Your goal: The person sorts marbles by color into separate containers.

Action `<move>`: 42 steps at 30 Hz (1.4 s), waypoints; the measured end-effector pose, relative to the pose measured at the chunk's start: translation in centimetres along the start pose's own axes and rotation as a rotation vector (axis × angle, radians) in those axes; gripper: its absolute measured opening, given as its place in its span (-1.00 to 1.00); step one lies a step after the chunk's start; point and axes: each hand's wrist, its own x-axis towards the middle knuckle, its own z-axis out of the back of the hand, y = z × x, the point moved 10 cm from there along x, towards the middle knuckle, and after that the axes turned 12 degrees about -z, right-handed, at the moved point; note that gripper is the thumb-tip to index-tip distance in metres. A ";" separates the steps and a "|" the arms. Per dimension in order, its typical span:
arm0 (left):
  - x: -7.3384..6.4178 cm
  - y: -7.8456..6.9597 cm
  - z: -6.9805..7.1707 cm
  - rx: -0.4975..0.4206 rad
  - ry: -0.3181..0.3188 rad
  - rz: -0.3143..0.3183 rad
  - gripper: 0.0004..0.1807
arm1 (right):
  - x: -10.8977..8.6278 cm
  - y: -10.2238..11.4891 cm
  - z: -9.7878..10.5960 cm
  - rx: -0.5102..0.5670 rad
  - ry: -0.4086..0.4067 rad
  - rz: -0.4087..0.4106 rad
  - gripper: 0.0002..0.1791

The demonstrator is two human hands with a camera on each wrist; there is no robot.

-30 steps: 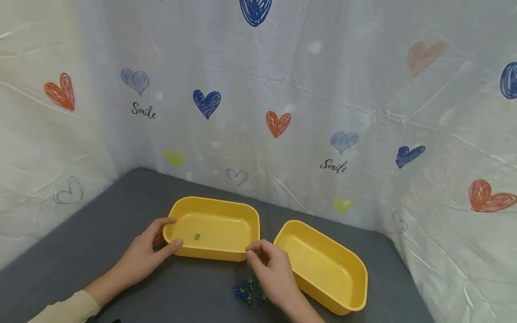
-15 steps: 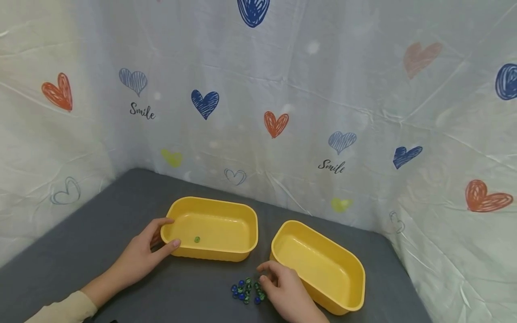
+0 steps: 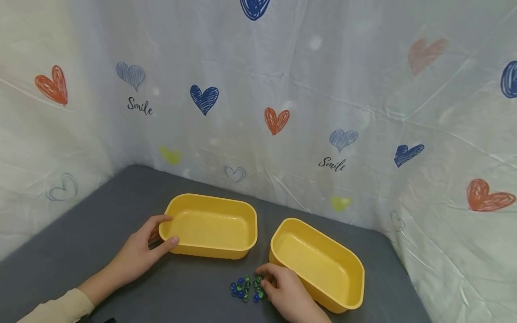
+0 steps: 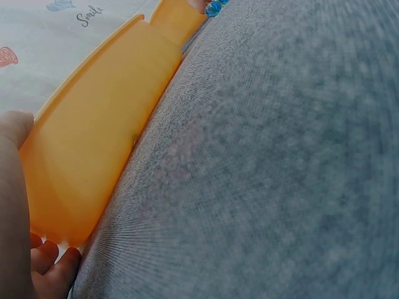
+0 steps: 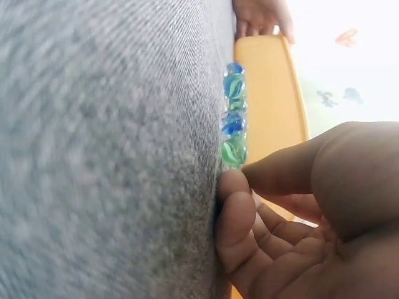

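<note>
My left hand (image 3: 139, 251) grips the left end of a yellow plastic bin (image 3: 212, 229), thumb over the near rim and fingers behind. In the left wrist view, fingertips (image 4: 53, 258) show under the end of the bin. My right hand (image 3: 288, 289) is low at the right edge of a small cluster of glass marbles (image 3: 241, 288), blue and green. The right wrist view puts its curled thumb and index finger right up against the nearest green marble (image 5: 234, 151). Whether a marble is pinched between them I cannot tell.
A second yellow bin (image 3: 319, 264) stands angled to the right, just behind my right hand. Both bins rest on a grey cloth surface (image 3: 177, 291). A white curtain (image 3: 242, 148) printed with hearts hangs behind and at the sides.
My right hand has come down from the left bin's near right corner to the marbles. The green marble seen inside that bin is now out of sight. My left hand keeps its hold.
</note>
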 end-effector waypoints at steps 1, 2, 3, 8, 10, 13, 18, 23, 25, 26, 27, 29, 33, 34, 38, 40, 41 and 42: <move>0.0 0.0 0.1 0.002 -0.001 -0.001 -0.33 | 0.0 0.2 0.0 -0.004 -0.006 0.013 -0.83; 0.0 0.0 0.2 0.004 -0.003 -0.001 -0.33 | 0.1 0.3 0.0 -0.010 -0.011 0.020 -0.83; 0.0 0.0 0.2 0.006 -0.002 -0.001 -0.33 | 0.1 0.4 0.0 -0.013 -0.014 0.027 -0.84; -0.1 0.2 0.1 0.015 0.004 0.007 -0.32 | 0.2 0.2 -0.1 -0.014 -0.016 0.021 -0.86; -0.1 0.2 0.0 0.013 0.004 0.009 -0.32 | 0.3 0.1 -0.1 -0.011 -0.017 0.014 -0.87; -0.1 0.2 0.0 0.015 0.003 0.010 -0.32 | 0.3 -0.1 -0.2 -0.004 -0.016 0.009 -0.89; -0.1 0.1 0.0 0.021 0.004 0.011 -0.31 | 0.2 0.0 -0.3 0.027 -0.015 0.009 -0.92; -0.1 0.0 0.0 0.021 0.006 0.017 -0.31 | 0.2 0.1 -0.1 0.070 -0.037 0.020 -0.91; -0.1 0.0 0.0 0.019 0.007 0.016 -0.32 | 0.1 0.3 0.1 0.086 -0.046 0.031 -0.91; -0.1 0.0 0.1 0.018 0.006 0.014 -0.33 | 0.1 0.3 0.2 0.095 -0.050 0.038 -0.91; -0.1 -0.1 0.1 0.015 0.003 0.011 -0.33 | 0.0 0.4 0.3 0.099 -0.055 0.046 -0.91; -0.1 -0.1 0.1 0.007 0.003 0.006 -0.33 | -0.1 0.5 0.4 0.110 -0.067 0.059 -0.91; -0.1 -0.1 0.1 -0.004 0.002 0.002 -0.34 | -0.3 0.7 0.6 0.107 -0.093 0.079 -0.93; -0.1 0.0 0.2 -0.003 0.002 0.001 -0.34 | -0.3 0.8 0.6 0.108 -0.097 0.082 -0.93; -0.1 0.1 0.2 0.003 0.004 -0.006 -0.34 | -0.4 1.3 1.0 0.107 -0.125 0.104 -0.92; -0.1 0.2 0.1 0.007 0.005 -0.010 -0.33 | -0.6 1.6 1.3 0.107 -0.143 0.117 -0.91; 0.0 0.2 0.1 0.007 0.005 -0.009 -0.33 | -0.6 1.8 1.4 0.111 -0.151 0.126 -0.90; 0.0 0.3 0.0 0.007 0.004 -0.008 -0.33 | -0.7 1.9 1.6 0.113 -0.159 0.128 -0.90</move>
